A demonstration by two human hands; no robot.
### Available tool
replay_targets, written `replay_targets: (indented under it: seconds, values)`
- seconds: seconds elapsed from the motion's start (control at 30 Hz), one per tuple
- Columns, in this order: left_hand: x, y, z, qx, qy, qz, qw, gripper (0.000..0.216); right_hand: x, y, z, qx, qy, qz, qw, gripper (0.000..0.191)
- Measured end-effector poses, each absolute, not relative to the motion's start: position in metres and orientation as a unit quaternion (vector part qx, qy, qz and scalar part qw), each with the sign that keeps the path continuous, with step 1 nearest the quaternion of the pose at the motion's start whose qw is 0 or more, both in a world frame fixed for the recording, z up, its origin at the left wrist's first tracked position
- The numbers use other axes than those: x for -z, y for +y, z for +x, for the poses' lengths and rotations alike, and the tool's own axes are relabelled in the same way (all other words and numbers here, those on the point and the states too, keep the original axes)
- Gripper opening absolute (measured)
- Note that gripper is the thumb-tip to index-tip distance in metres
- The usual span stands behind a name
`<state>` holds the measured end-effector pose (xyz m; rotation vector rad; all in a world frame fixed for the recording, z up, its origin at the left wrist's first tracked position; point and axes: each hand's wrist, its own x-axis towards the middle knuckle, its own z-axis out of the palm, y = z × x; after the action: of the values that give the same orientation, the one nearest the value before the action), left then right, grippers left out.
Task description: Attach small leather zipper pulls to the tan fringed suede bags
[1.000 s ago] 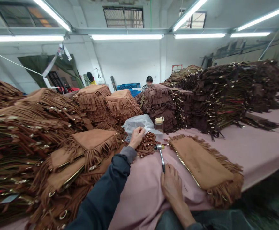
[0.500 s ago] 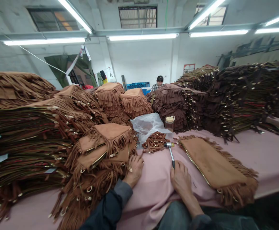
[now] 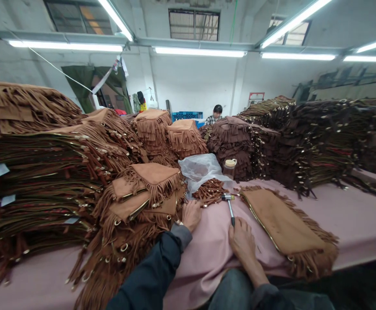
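Note:
My right hand (image 3: 242,237) rests on the pink cloth, its fingers closed round the dark grip of a small hammer (image 3: 231,209). The hammer's head, with a yellowish face, lies by the strap pile. My left hand (image 3: 192,215) is at the near edge of the pile of short brown straps (image 3: 209,190) with metal ends, fingers stretched forward; nothing shows in them, and the fingertips are partly hard to make out. To its left is a heap of tan fringed bags (image 3: 155,175). A single tan fringed bag (image 3: 285,221) with a gold zip lies flat right of my right hand.
A clear plastic bag (image 3: 202,168) sits behind the straps, beside a jar (image 3: 229,169) with a cream lid. High stacks of brown fringed pieces (image 3: 46,185) stand left, and dark brown stacks (image 3: 231,144) stand behind and right. A person (image 3: 215,114) is beyond the stacks.
My left hand has moved forward and right, from beside the bag heap to the edge of the strap pile. My right hand stays on the hammer. The view has shifted slightly.

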<state>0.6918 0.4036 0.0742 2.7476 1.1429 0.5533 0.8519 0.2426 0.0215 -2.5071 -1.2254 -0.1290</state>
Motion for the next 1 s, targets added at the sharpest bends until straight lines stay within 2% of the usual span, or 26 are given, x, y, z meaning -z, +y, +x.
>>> replay_targets:
  seconds: [0.2, 0.33, 0.43, 0.53, 0.73, 0.8, 1.0]
  values:
    - [-0.07, 0.416, 0.712, -0.318, 0.348, 0.861, 0.19, 0.032, -0.016, 0.244, 0.853, 0.049, -0.432, -0.882, 0.183, 0.038]
    - [-0.066, 0.411, 0.686, -0.314, 0.342, 0.876, 0.129, 0.034, -0.016, 0.245, 0.854, 0.047, -0.424, -0.885, 0.188, 0.039]
    - [-0.065, 0.398, 0.656, -0.277, 0.337, 0.897, 0.063, 0.024, -0.017, 0.245, 0.854, 0.041, -0.422, -0.885, 0.19, 0.04]
    - [-0.063, 0.387, 0.629, -0.258, 0.31, 0.913, 0.058, 0.023, -0.017, 0.244, 0.854, 0.036, -0.421, -0.884, 0.199, 0.039]
    - [-0.048, 0.376, 0.596, -0.309, 0.288, 0.904, 0.066, 0.058, -0.017, 0.244, 0.855, 0.038, -0.424, -0.882, 0.201, 0.037]
    - [-0.044, 0.369, 0.582, -0.3, 0.278, 0.91, 0.061, 0.062, -0.018, 0.242, 0.856, 0.039, -0.434, -0.879, 0.193, 0.036]
    - [-0.05, 0.334, 0.541, -0.243, 0.288, 0.926, 0.029, 0.044, -0.035, 0.237, 0.857, 0.047, -0.457, -0.873, 0.165, 0.032]
